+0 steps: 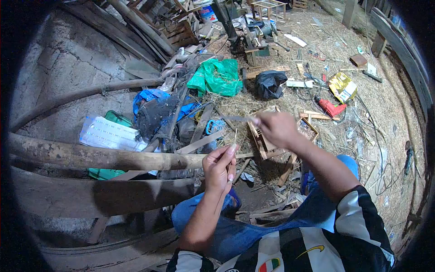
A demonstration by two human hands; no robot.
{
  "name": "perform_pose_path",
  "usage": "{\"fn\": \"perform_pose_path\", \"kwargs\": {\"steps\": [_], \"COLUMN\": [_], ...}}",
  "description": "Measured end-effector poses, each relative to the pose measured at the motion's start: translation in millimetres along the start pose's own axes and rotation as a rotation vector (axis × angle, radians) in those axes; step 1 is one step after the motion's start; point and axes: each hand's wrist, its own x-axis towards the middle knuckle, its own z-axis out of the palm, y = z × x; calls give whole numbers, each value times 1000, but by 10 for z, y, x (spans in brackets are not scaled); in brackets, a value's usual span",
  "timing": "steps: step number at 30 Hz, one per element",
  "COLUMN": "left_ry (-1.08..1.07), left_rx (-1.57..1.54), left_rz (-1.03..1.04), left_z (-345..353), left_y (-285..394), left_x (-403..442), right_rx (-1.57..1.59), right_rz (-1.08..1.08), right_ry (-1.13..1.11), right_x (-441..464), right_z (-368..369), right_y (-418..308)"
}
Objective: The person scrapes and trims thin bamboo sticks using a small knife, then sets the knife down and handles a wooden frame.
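Note:
My left hand is closed in a pinch on a thin stick, which points up from between the thumb and finger. To the right and a little higher, my right hand is closed around a knife whose flat grey blade extends left from the fist. The blade is above the stick's tip, apart from my left hand. Below and behind my right hand sits a small wooden frame box, partly hidden by the hand and forearm.
A bamboo pole runs across the left. Beyond my hands lie a green plastic bag and a black bag. A red power drill and cables lie on the shavings-covered ground at the right. White printed sheets are at the left.

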Motion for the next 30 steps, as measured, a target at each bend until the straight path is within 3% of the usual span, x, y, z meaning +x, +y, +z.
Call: {"fn": "perform_pose_path", "kwargs": {"steps": [3,5,6,7,9,10,13,17,30], "left_ry": [-36,-8,-21,-35,-33,-33,-69,-84,-171], "left_rx": [5,22,58,95,137,184,199,262,301], "left_rz": [16,12,25,35,26,29,-16,-63,-42], "left_z": [-31,-7,-3,3,24,39,87,119,100], "left_y": [34,70,68,55,25,16,10,35,29], "left_x": [-33,-51,-51,-55,-63,-64,-64,-87,-136], "right_rx": [-85,188,429,429,869,946,905,1052,1304], "right_rz": [145,197,124,132,48,108,226,382,625], "right_ry": [-10,-40,6,1,31,-59,-183,-21,35], "right_x": [128,90,53,24,8,3,41,81,103], "right_z": [-123,-147,-69,-1,96,51,-32,-34,-264], "right_y": [114,-30,-51,-92,-214,-279,-260,-59,-53]}}
